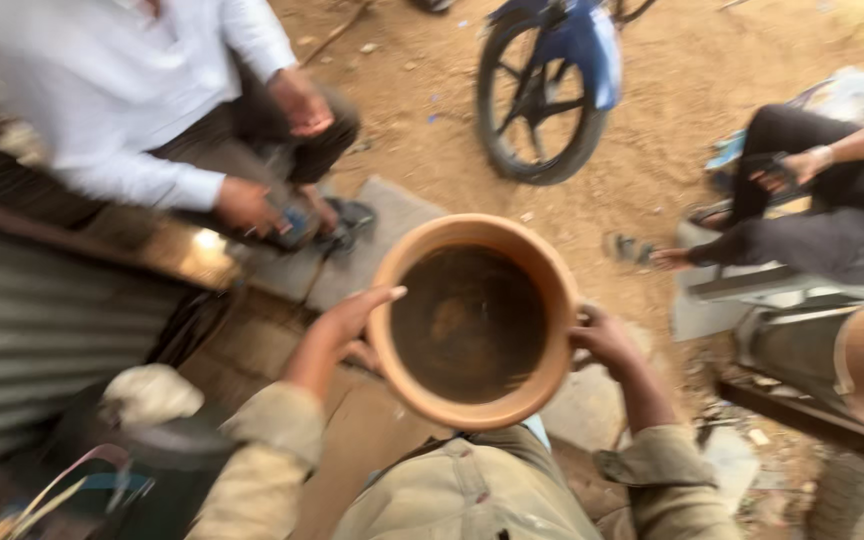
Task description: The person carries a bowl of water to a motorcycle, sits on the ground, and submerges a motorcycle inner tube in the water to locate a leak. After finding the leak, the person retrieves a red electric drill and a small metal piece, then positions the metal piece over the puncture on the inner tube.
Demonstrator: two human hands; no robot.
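At frame centre, a round terracotta clay pot [472,320], mouth up, sits between both hands, left hand [347,325] and right hand [607,342] fingers seemingly clamped on opposite rims.

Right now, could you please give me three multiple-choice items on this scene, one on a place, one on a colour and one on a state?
1. Where is the clay pot?
A. On the ground beside the wheel
B. Held between the left hand and right hand
C. On the corrugated sheet

2. What colour is the mudguard over the wheel?
A. Blue
B. Red
C. Yellow

3. How does the pot stand?
A. Mouth down
B. Covered by a lid
C. Mouth open toward the camera

Answers: 1 B, a hand grips the rim on each side. 2 A, the guard above the tyre is blue. 3 C, the dark inside shows.
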